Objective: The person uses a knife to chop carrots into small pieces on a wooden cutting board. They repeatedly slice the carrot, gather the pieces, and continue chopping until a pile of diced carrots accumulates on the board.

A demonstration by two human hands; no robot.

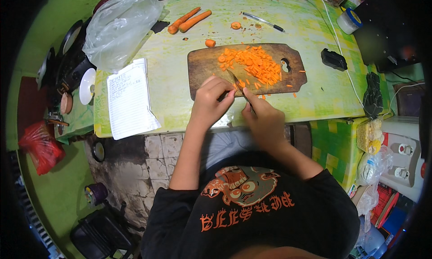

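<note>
My right hand [265, 119] grips a kitchen knife [235, 79], its blade pointing up and left over the near edge of a wooden cutting board [202, 63]. Close beside the blade, my left hand [216, 97] pinches a small orange piece of carrot between thumb and fingers. A heap of chopped carrot [261, 65] covers the middle and right of the board, with a few bits on the table at its near edge. A carrot chunk [210, 43] lies just beyond the board. Two whole carrots [189, 21] rest farther back, side by side.
A pen [263, 22] and carrot slices [236, 25] lie behind the board on the patterned tablecloth [168, 107]. Lined paper with writing [130, 103] and a clear plastic bag [121, 29] are at left. A black object [333, 59] and a white cable [332, 22] lie at right.
</note>
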